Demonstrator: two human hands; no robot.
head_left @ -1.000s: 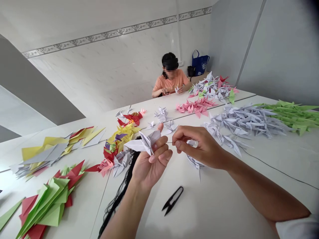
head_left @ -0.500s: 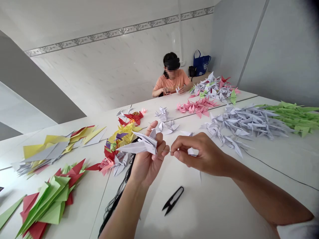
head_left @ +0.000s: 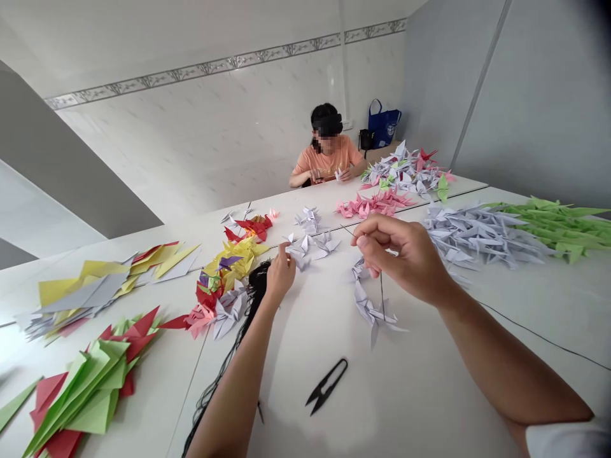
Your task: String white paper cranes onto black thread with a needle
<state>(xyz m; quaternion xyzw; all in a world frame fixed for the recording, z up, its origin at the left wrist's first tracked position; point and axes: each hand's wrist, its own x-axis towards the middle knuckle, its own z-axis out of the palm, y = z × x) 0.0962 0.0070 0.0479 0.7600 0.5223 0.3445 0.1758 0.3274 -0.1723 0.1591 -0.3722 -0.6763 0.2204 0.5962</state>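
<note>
My right hand [head_left: 401, 254] pinches a thin needle [head_left: 347, 230] pointing up and to the left. Dark thread [head_left: 382, 296] drops from under that hand to several strung white paper cranes [head_left: 370, 305], which hang low over or rest on the table. Farther left, my left hand [head_left: 280, 275] has its curled fingers closed at the edge of a white folded paper crane [head_left: 300, 248]; part of the grip is hidden. Beside it lies another white crane [head_left: 324, 245]. A black hank of thread [head_left: 255, 292] runs along my left forearm.
Black thread snips [head_left: 327, 387] lie on the white table. Paper cranes are heaped in yellow [head_left: 241, 254], white [head_left: 482, 232], green [head_left: 558, 222] and pink [head_left: 372, 203]. Folded green paper [head_left: 90, 381] lies at left. Across the table sits a person [head_left: 327, 152] holding a white crane.
My left hand has let go of the white crane it held and moved away to the loose ones. My right hand has risen with the needle, showing the strung cranes below.
</note>
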